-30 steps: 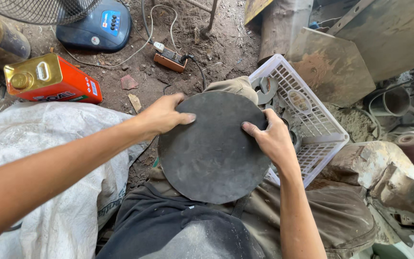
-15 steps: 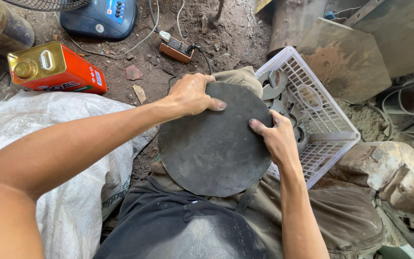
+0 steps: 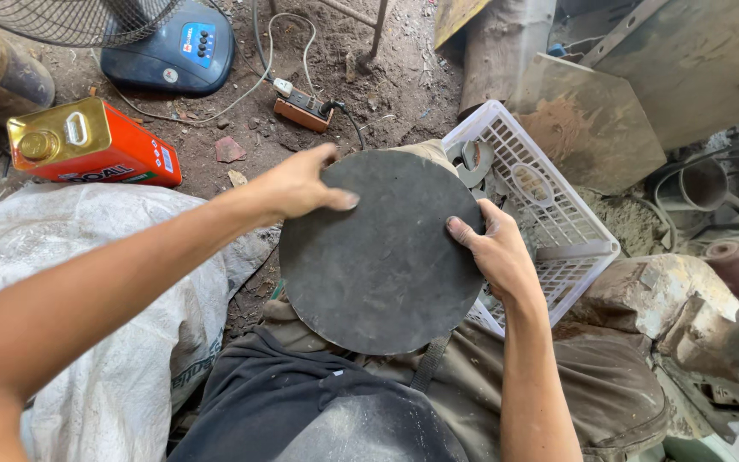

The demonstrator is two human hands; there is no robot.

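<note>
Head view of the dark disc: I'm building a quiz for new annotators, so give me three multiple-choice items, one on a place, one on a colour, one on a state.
1. Where does the white plastic basket lie?
A. right of the dark round disc
B. on the white sack
C. under the fan base

2. What colour is the body of the oil can?
A. green
B. orange-red
C. black

3. How are the hands on the disc?
A. both off it
B. only the left hand touches
C. left hand on its upper face, right hand at its right edge

Answers:
1 A, the basket sits beside the disc's right side.
2 B, its sides are orange-red with a gold top.
3 C, both hands touch it.
</note>
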